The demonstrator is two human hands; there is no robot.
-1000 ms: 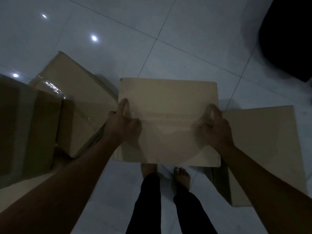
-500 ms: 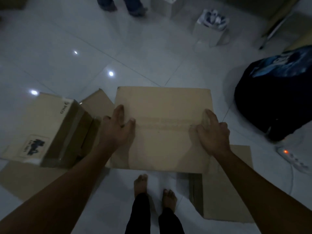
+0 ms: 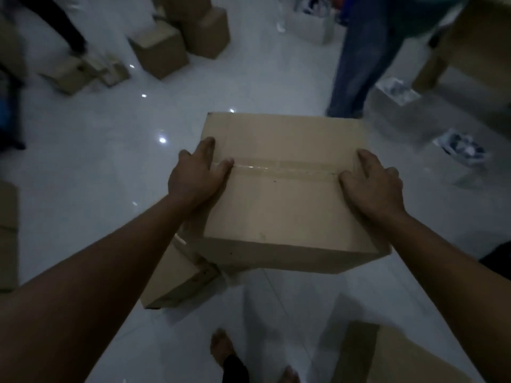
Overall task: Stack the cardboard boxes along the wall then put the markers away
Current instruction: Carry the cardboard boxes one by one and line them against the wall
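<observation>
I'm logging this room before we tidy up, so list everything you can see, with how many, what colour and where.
carried box: one, tan, taped seam, centre, held up
box underneath: one, tan, floor, lower left of the carried box
far boxes: several, tan, blurred, top left
flat cardboard: one, tan, floor, bottom right
floor: white glossy tiles
bystander's leg: one, blue trousers, top right
white containers: a few, blurred, right
hands: left hand and right hand, gripping the carried box's sides
bare feet: two, bottom centre
</observation>
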